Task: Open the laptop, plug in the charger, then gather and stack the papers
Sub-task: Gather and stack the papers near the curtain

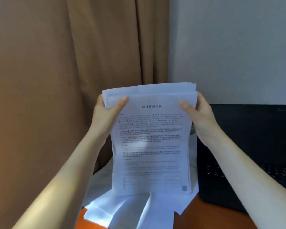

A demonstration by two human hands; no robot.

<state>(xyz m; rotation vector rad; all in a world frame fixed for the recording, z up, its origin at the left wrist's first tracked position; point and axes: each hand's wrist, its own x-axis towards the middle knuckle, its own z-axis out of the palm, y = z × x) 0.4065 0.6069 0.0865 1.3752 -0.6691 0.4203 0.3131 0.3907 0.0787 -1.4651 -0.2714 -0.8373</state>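
A thick stack of printed white papers (151,142) stands upright on its lower edge, facing me, in the middle of the view. My left hand (106,113) grips its upper left side, thumb on the front page. My right hand (199,116) grips the upper right side the same way. Several loose white sheets (134,210) lie flat under and in front of the stack on the orange table (203,217). The black laptop (254,146) is open at the right, its keyboard partly hidden by my right forearm. No charger shows.
A brown curtain (64,80) hangs close behind and to the left of the papers. A pale wall (234,47) rises behind the laptop. The laptop's left edge sits right next to the stack.
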